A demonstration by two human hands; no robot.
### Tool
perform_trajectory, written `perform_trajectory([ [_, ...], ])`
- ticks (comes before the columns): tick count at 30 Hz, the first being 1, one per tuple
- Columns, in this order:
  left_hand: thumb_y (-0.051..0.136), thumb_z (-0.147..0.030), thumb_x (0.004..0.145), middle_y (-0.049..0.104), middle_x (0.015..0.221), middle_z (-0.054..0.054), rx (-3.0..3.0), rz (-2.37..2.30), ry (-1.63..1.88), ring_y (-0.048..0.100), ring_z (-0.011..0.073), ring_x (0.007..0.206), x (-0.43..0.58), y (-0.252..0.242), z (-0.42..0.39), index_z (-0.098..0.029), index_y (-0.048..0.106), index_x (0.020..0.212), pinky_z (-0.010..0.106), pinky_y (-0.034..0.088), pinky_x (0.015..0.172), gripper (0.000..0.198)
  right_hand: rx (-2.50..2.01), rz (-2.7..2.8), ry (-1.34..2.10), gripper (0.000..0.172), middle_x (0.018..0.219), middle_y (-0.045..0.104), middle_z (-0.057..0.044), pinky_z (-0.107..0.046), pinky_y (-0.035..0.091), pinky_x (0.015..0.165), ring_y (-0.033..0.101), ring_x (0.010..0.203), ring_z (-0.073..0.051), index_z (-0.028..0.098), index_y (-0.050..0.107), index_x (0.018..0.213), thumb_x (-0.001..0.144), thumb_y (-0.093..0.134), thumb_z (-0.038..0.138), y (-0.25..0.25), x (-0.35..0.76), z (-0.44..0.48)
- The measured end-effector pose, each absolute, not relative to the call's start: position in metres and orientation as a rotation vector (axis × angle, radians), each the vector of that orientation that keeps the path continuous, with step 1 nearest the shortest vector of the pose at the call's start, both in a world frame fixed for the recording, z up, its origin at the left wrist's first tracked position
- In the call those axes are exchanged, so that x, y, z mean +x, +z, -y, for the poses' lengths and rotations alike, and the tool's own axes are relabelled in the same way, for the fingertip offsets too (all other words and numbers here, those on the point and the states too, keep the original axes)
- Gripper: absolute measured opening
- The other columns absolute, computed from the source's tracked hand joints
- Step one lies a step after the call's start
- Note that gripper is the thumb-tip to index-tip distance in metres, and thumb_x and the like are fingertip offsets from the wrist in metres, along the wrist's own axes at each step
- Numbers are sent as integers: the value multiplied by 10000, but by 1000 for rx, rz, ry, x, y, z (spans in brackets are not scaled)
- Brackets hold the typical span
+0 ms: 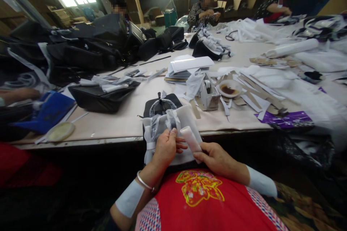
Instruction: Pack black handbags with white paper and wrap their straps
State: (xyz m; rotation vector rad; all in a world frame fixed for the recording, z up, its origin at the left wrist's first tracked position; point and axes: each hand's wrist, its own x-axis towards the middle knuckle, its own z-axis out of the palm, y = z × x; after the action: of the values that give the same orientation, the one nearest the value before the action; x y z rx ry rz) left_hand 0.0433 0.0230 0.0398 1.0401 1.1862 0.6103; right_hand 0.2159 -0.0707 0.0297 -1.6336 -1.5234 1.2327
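A black bag (150,107) lies at the table's edge in front of me, partly covered by a sheet of white foam wrap (187,113). Clear plastic film (155,124) is wound around its strap or handle. My left hand (166,148) is on top of the bag, thumb and forefinger pinched on the plastic-wrapped strap (172,118), the other fingers loosely bent. In my right hand (214,157) is a small roll of white foam wrap (190,139), gripped at its lower end between thumb and fingers, tilted over the bag.
Black bags (89,50) are heaped at the left, with another black bag (104,97) nearer. Beyond my hands stand paper stacks (187,65), a tape dispenser (210,95) and a bowl of brown liquid (229,89). Wrapping scraps cover the right side; several people sit around the table.
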Motion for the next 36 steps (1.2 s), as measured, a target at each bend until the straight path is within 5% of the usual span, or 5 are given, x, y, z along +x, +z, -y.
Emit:
perform_trajectory([
  [6, 596, -571, 867, 671, 666, 6, 1031, -1109, 718, 651, 161, 522, 41, 30, -22, -190, 558, 892, 258, 534, 474, 383, -1488, 1367, 1288, 289, 770, 652, -21, -269, 421, 677, 553, 726, -170, 158, 685, 806, 900, 555, 398, 45, 188, 58],
  [12, 448, -641, 921, 744, 806, 79, 1162, -1052, 767, 701, 233, 784, 29, 29, -13, -167, 666, 884, 322, 560, 704, 523, -1451, 1225, 1468, 375, 652, 575, -14, -251, 341, 528, 444, 577, -129, 149, 636, 735, 852, 584, 502, 49, 169, 47],
  [20, 395, -653, 950, 713, 879, 99, 1471, -1078, 722, 656, 214, 782, 27, 25, -6, -153, 625, 999, 310, 502, 717, 553, -1392, 1154, 1524, 447, 695, 596, -25, -257, 388, 585, 486, 632, -139, 154, 598, 707, 825, 632, 583, 38, 163, 43],
  [27, 354, -593, 977, 646, 753, 49, 1613, -1098, 686, 597, 197, 696, 23, 24, -6, -166, 603, 902, 306, 439, 656, 500, -1424, 1144, 1495, 447, 665, 587, -8, -241, 397, 574, 481, 616, -124, 132, 644, 741, 838, 631, 569, 25, 160, 41],
  [36, 460, -545, 935, 681, 729, 64, 1668, -1215, 667, 614, 220, 663, 18, 23, -12, -177, 632, 819, 319, 446, 635, 422, -1690, 1905, 1125, 223, 703, 698, -44, -244, 403, 600, 587, 630, -145, 148, 690, 721, 862, 585, 285, 55, 178, 32],
])
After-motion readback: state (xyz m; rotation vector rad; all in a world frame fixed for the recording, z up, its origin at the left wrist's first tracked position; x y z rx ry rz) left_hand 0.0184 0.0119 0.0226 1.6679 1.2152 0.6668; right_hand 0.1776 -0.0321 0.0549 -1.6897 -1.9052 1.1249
